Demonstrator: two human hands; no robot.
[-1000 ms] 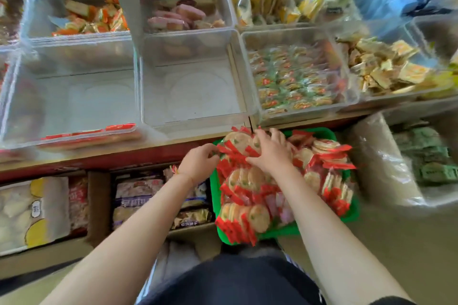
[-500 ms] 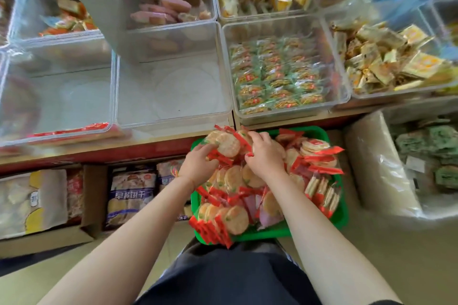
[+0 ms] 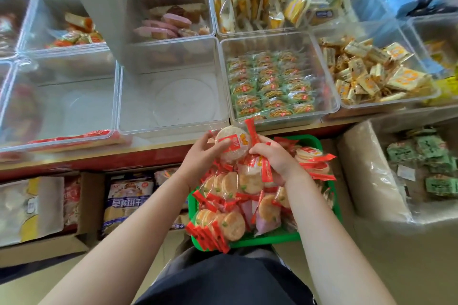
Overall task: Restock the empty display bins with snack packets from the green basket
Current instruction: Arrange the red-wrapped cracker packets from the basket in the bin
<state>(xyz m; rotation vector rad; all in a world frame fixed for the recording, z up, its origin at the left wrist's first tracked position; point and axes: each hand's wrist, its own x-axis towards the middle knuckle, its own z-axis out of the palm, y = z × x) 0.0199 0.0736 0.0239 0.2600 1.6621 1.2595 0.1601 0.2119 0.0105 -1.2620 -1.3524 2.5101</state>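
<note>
A green basket (image 3: 260,240) heaped with round rice-cracker packets in clear wrap with red ends sits on my lap below the shelf. My left hand (image 3: 200,156) and my right hand (image 3: 275,158) together grip a bunch of these cracker packets (image 3: 233,146), raised above the basket at the shelf's front edge. Just beyond them stands an empty clear bin (image 3: 173,104). A second clear bin (image 3: 62,106) to its left holds only a few red packets along its front wall.
Filled bins stand to the right: green packets (image 3: 270,84) and yellow packets (image 3: 371,74). Back-row bins hold pink cakes (image 3: 168,25) and yellow snacks (image 3: 255,5). A plastic-lined carton (image 3: 386,176) of green packets stands at the right; boxed goods (image 3: 126,200) sit under the shelf.
Both hands closed on a bunch of packets in the basket and lifted it up toward the shelf edge. The view shifted slightly to the right.
</note>
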